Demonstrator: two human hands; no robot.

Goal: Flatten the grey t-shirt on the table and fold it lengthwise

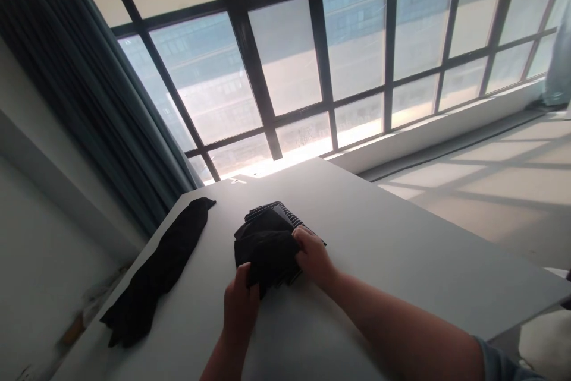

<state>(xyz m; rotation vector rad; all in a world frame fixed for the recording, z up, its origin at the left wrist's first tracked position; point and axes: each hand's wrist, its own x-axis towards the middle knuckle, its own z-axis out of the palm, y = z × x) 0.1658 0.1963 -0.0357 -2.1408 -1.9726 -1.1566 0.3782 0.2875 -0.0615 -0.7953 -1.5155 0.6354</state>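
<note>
Head view, left hand: left hand (241, 305) is closed, thumb and fingers pinching the near corner of the folded black cloth (266, 237).
Head view, right hand: right hand (312, 257) has its fingers curled over the bundle's right edge, gripping it.
Location: the bundle sits on the white tabletop (401, 250), near its middle and between both hands.
Progress: judging by its layers, this piece is already gathered into a compact bundle. A long black cloth (156, 274) lies flat and unfolded, well apart to the left.
Orientation: the bundle is nearly square with no clear long axis, and its ribbed edge faces the window (285, 60).
Strip axis: near-left to far-right, along the tabletop's left edge.
Surroundings: a curtain (89, 90) hangs at the left.
</note>
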